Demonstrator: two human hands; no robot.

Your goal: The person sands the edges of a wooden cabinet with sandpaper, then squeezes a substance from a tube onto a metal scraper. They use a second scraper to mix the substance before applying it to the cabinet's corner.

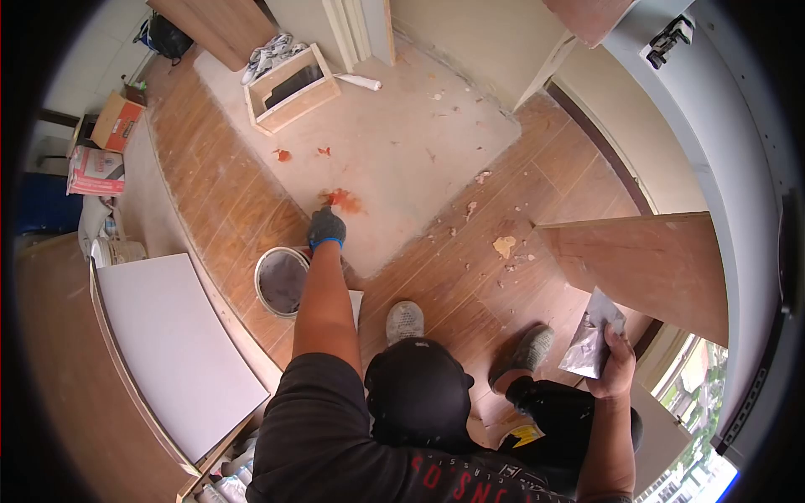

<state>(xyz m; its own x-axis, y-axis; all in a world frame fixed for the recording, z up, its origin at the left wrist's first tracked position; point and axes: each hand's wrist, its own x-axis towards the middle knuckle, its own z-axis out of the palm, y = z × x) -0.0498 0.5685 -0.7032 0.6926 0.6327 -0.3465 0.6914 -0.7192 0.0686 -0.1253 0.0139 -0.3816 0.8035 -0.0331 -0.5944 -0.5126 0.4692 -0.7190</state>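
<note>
My left hand [327, 228], in a dark glove with a blue cuff, reaches down to the pale floor patch [419, 159], beside an orange-red smear [342, 199]. Its fingers look closed; what they hold, if anything, is too small to tell. Two smaller red spots lie farther up the patch. Just below and left of that hand is a round bucket [282, 282] with grey contents. My bare right hand [616, 366] is wrapped round the lower edge of a silvery packet [584, 348], held above the floor at the right.
A wooden frame box [293, 90] and a white tube [359, 81] lie at the top. Debris [504, 246] dots the wood floor. A wooden panel [646, 260] juts from the right. At left are a white board [180, 352] and boxes [117, 121]. Two shoes and a black rounded object are near me.
</note>
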